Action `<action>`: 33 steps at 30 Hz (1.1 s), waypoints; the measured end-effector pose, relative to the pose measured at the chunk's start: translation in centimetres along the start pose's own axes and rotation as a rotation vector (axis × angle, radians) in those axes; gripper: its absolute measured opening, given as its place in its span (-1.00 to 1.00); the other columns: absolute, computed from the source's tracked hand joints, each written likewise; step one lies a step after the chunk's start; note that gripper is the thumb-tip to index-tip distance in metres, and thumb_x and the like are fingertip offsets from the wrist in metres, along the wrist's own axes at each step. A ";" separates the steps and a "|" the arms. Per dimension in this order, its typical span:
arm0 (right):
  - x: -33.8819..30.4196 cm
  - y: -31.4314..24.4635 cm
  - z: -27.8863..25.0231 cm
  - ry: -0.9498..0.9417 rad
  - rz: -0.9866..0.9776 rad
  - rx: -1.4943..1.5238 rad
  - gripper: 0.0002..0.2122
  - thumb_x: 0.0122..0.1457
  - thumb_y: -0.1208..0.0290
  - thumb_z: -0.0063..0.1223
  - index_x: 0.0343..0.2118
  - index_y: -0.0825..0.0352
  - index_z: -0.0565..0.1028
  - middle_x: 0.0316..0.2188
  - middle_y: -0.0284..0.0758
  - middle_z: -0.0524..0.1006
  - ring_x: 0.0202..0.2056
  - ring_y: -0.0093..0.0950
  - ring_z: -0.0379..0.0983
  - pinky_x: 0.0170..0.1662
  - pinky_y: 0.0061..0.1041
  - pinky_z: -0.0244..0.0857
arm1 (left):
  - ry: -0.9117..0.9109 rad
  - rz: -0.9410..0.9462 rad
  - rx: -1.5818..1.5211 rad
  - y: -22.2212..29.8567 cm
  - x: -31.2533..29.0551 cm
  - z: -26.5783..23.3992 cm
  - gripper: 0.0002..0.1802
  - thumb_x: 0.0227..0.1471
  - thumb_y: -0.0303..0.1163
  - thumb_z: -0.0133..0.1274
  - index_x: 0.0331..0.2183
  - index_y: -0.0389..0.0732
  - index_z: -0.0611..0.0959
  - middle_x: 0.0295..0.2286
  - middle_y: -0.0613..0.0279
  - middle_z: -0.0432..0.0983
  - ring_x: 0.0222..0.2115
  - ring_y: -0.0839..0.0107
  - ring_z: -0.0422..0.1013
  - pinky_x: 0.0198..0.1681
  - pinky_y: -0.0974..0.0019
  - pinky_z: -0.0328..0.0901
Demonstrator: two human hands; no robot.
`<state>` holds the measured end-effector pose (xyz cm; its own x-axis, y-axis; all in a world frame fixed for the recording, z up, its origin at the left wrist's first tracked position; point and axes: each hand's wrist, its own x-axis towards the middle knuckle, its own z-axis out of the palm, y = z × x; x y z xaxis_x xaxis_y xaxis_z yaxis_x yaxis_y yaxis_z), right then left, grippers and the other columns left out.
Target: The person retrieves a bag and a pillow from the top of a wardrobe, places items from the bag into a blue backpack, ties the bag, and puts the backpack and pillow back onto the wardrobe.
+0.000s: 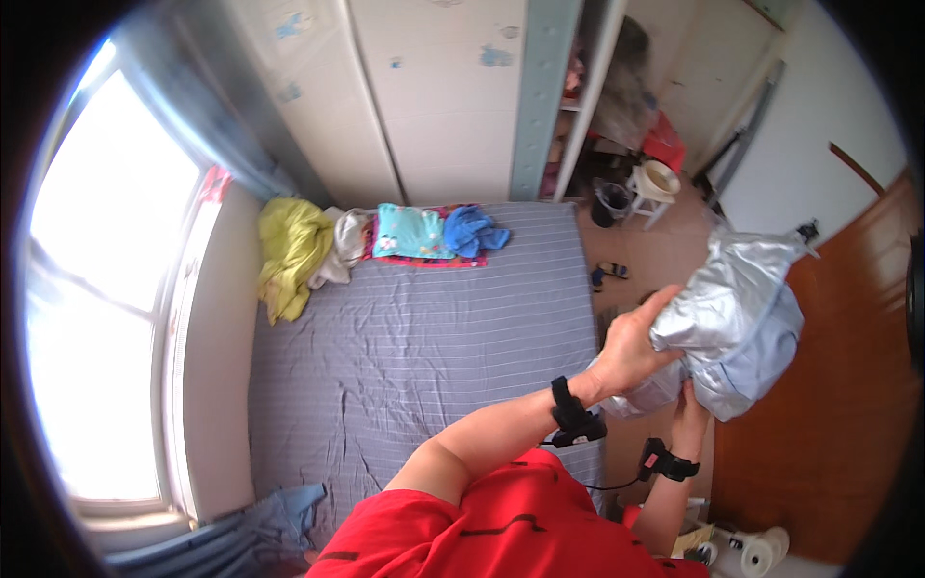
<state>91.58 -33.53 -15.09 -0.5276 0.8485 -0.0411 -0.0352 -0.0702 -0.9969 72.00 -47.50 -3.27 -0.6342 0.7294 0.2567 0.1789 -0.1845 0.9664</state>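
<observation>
A shiny silver-and-pale-blue garment (737, 308) hangs off a black hanger hook (807, 231) to the right of the bed. My left hand (631, 347) reaches across and grips its upper left side. Beneath it, my right hand (690, 405) holds the garment's lower edge from below, partly hidden by the fabric. Each wrist carries a black band with a cable.
A bed with a grey striped sheet (414, 337) fills the middle, with a yellow cloth (289, 250), a teal pillow (409, 231) and a blue cloth (472, 231) at its head. A bright window (106, 289) is left, a wooden door (838, 385) right, a stool and black bucket (612, 202) beyond.
</observation>
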 end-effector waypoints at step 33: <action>12.0 -11.5 23.3 0.071 -0.312 0.112 -0.58 0.09 0.51 0.12 0.03 0.45 0.34 0.09 -0.32 0.29 0.04 -0.45 0.24 0.09 -0.41 0.16 | 0.264 0.162 0.180 -4.4 4.2 -28.4 -0.22 -0.16 -0.40 0.27 0.12 -0.15 0.31 -0.08 0.12 0.40 -0.05 0.28 0.35 0.03 0.22 0.23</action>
<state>65.87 -34.75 -2.61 -0.4163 0.8723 0.2564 -0.2809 0.1448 -0.9488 47.15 -62.34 -6.10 -0.7548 0.5008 0.4236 0.4076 -0.1478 0.9011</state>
